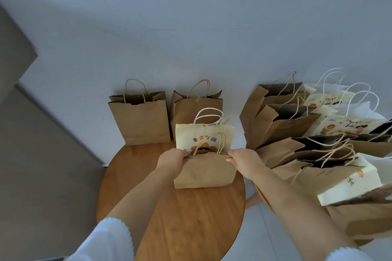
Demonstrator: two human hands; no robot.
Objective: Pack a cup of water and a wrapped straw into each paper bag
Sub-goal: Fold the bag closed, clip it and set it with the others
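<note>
Left hand (172,160) and right hand (244,160) pinch the brown paper bag (204,172) by its top corners, fingers curled over the rim. It looks thin and crushable, top-heavy if a cup is inside. Best held there, at nine and three o'clock.

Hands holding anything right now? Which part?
Yes. The left hand and right hand grip the brown paper bag at the two ends of its top edge.

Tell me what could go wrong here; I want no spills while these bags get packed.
The small brown bag is gripped at its top corners by the left hand and right hand; it could tip or tear. The cream bag stands close behind and could be knocked over.
</note>
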